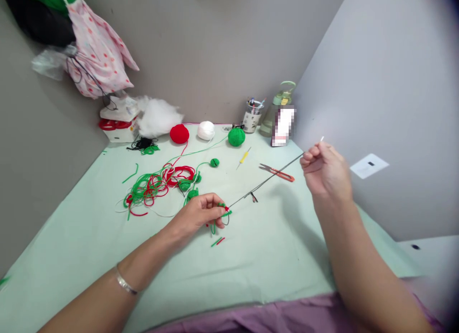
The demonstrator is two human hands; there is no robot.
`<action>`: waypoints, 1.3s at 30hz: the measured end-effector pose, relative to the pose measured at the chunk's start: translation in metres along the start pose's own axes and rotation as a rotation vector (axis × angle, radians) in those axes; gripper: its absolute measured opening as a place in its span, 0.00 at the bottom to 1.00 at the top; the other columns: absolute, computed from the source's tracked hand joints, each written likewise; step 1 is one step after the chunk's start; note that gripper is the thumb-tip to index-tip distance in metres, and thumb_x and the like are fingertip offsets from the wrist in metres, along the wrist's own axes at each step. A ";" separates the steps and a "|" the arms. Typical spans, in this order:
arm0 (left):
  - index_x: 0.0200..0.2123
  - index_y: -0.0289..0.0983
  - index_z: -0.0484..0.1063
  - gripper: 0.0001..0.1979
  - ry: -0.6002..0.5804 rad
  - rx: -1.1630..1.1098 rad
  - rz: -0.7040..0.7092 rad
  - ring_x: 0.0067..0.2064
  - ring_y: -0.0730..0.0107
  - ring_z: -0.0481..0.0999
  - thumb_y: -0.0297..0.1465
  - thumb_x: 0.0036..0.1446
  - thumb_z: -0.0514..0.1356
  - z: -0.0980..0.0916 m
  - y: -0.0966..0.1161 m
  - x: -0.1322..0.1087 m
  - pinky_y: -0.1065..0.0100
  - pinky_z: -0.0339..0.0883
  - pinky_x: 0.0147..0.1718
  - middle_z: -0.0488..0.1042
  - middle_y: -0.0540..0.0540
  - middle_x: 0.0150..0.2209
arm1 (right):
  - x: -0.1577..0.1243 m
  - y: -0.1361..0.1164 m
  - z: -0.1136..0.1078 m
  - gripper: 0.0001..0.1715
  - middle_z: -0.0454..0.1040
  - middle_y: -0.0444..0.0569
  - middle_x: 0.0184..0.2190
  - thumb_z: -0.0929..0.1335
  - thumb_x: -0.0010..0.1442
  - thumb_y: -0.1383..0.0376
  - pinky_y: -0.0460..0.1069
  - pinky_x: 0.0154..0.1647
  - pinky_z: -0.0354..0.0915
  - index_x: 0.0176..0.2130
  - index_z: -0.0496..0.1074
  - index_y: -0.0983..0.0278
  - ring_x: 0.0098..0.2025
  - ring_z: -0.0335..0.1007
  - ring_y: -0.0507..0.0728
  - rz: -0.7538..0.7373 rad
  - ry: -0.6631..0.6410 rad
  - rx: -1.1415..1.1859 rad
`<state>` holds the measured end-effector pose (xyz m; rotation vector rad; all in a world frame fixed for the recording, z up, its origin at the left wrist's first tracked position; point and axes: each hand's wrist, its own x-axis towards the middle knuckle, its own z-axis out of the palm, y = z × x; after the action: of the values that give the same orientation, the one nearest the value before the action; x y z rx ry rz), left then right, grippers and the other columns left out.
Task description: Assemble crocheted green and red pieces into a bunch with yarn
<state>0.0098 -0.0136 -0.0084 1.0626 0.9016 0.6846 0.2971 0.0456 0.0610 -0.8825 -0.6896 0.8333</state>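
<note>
My left hand (206, 209) is closed in a pinch on a small red and green crochet piece (226, 210) above the table. A dark thread (265, 181) runs from that piece up to the right, drawn straight. My right hand (324, 168), raised at the right, has its fingers closed on the thread's far end. A thin pale tip (322, 138), perhaps a needle, pokes out above those fingers. Below the left hand lie short green and red yarn snippets (217, 241). Orange-handled thread snips (278, 172) rest under the line of the thread.
Tangled red, green and white yarn (154, 185) lies left. Red (179, 134), white (205, 131) and green (236, 137) yarn balls stand behind, near white stuffing (159, 117). A yellow-handled crochet hook (244, 156), pen cup (252, 119), bottle (267, 120) and phone (283, 127) are further back.
</note>
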 end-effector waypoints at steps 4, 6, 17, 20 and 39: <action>0.32 0.36 0.70 0.11 -0.005 -0.015 -0.004 0.28 0.73 0.74 0.36 0.51 0.66 -0.002 -0.002 0.000 0.67 0.65 0.34 0.72 0.51 0.26 | 0.009 0.001 -0.006 0.17 0.63 0.40 0.20 0.61 0.67 0.76 0.41 0.23 0.61 0.26 0.64 0.67 0.21 0.64 0.46 -0.064 0.078 0.011; 0.32 0.36 0.71 0.11 -0.011 -0.023 0.001 0.28 0.73 0.74 0.36 0.51 0.66 -0.002 -0.001 0.000 0.66 0.66 0.34 0.71 0.52 0.27 | 0.013 0.003 -0.009 0.17 0.64 0.40 0.20 0.61 0.66 0.76 0.41 0.24 0.62 0.26 0.63 0.66 0.21 0.64 0.46 -0.091 0.131 -0.009; 0.32 0.36 0.70 0.11 -0.009 -0.016 0.008 0.29 0.72 0.75 0.36 0.50 0.66 0.000 0.003 -0.002 0.66 0.67 0.35 0.71 0.51 0.27 | 0.029 0.013 -0.024 0.12 0.68 0.40 0.19 0.59 0.65 0.75 0.47 0.35 0.73 0.32 0.64 0.64 0.26 0.76 0.52 -0.277 0.249 -0.141; 0.32 0.36 0.70 0.11 -0.011 -0.014 0.016 0.29 0.72 0.75 0.35 0.51 0.66 -0.002 0.001 -0.002 0.66 0.67 0.35 0.71 0.51 0.27 | 0.030 0.013 -0.024 0.10 0.69 0.39 0.19 0.59 0.65 0.73 0.50 0.37 0.74 0.33 0.63 0.64 0.26 0.76 0.52 -0.312 0.262 -0.194; 0.30 0.36 0.70 0.13 0.006 -0.024 0.001 0.28 0.72 0.76 0.37 0.47 0.68 0.000 0.004 -0.003 0.68 0.66 0.32 0.71 0.52 0.24 | 0.034 0.012 -0.027 0.12 0.68 0.39 0.17 0.59 0.63 0.77 0.52 0.40 0.74 0.33 0.63 0.63 0.25 0.75 0.53 -0.428 0.272 -0.248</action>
<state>0.0082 -0.0147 -0.0035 1.0396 0.8965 0.6982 0.3315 0.0689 0.0437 -1.0011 -0.7160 0.2426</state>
